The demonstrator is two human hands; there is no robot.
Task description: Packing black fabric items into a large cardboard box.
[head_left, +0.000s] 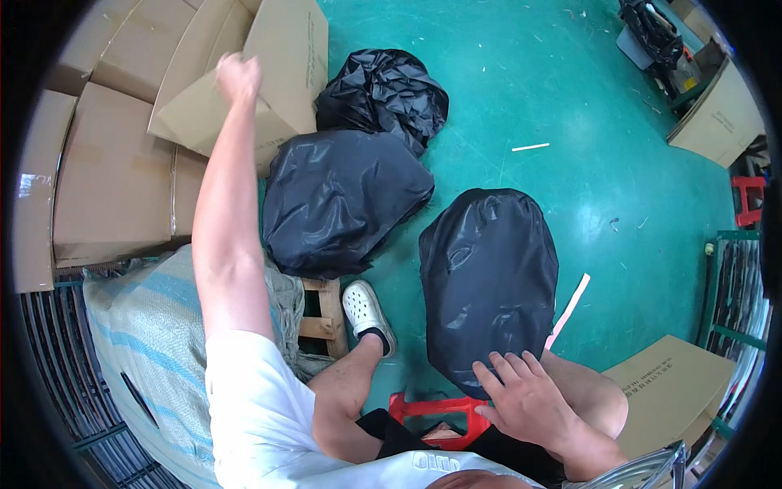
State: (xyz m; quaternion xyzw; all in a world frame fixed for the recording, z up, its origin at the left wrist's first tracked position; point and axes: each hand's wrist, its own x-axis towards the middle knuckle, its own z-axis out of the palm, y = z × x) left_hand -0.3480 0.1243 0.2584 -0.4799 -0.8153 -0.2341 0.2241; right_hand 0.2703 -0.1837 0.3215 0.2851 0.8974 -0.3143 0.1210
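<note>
My left hand (239, 77), arm stretched far forward, is closed over an open cardboard box (291, 65) at the upper left. Its fingers are curled at the box's edge, and what they hold, if anything, is hidden. My right hand (525, 399) has its fingers spread flat on the near end of a large oval black bundle (489, 273), with a smooth, shiny cover. Another black bundle (346, 200) of similar look lies left of it. Behind that sits a crumpled black plastic bag (387, 94), against the box.
Stacked cartons (114, 171) fill the left, above a striped woven sack (155, 326) and a wooden pallet (326, 318). A red stool (440, 416) stands between my legs. One carton (672, 391) lies at the lower right. Pale strips (568, 310) litter the green floor (603, 196).
</note>
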